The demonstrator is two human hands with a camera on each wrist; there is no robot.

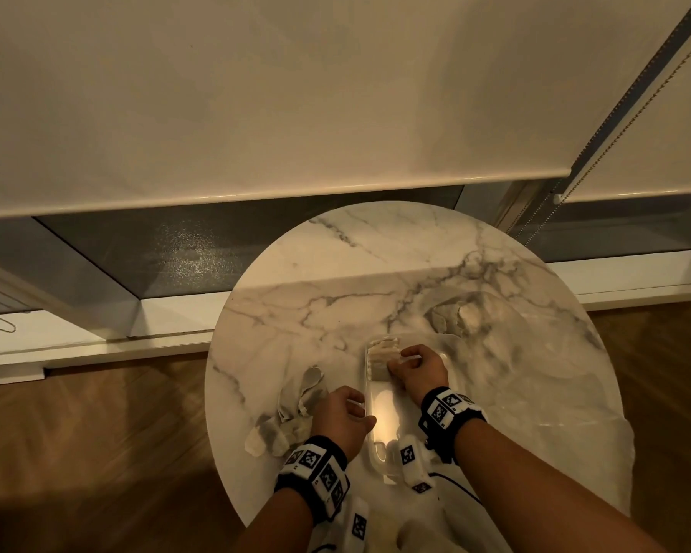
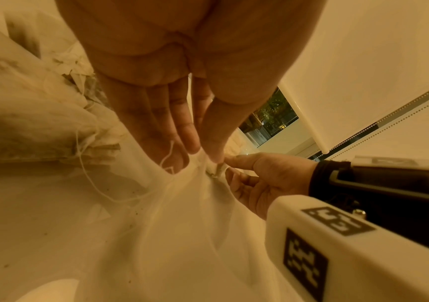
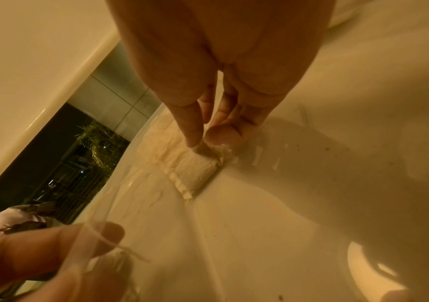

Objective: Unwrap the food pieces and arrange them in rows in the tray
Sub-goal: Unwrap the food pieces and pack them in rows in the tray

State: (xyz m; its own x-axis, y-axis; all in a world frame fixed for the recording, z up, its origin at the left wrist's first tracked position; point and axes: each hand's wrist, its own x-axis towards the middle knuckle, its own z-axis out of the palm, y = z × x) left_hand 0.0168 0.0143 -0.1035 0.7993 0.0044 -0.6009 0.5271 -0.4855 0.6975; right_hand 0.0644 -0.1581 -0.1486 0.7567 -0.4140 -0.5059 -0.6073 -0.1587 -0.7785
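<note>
At nine o'clock on the table (image 1: 296,273) lie crumpled wrappers (image 1: 292,409). The left hand (image 1: 342,417) pinches the clear tray (image 1: 370,425) by its near-left rim; best keep it steady. At twelve o'clock inside the tray, the right hand (image 1: 417,371) grasps a food piece (image 3: 195,165) between thumb and fingertips; ease it down snug beside its neighbours

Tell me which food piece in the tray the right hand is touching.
The nearest piece in the tray, at the row's near end: the right hand pinches its corner. The others lie beyond it, untouched.
</note>
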